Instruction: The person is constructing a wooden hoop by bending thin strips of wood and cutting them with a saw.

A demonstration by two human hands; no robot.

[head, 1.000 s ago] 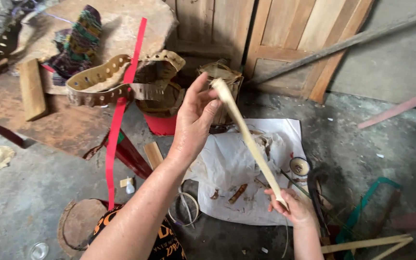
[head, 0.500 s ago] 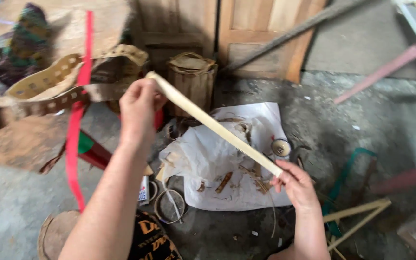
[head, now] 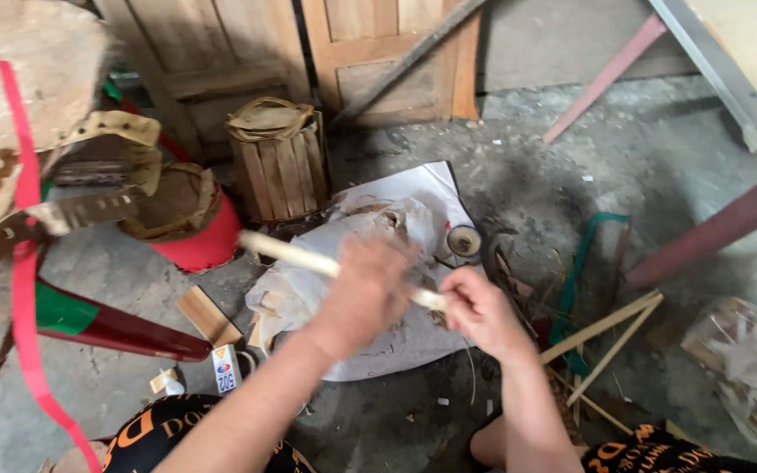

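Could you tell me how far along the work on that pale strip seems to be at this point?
Done: a woven basket stands finished by the wooden door.
In hand: the left hand and right hand both grip one pale strip above the white sheet; blur hides what they are doing to it.
Left: more loose strips lie unworked on the floor, so a fair share probably remains.

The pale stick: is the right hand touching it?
Touching. In the head view the right hand has its fingers wrapped around one end of the pale stick, with no gap; the blurred left hand grips its middle.
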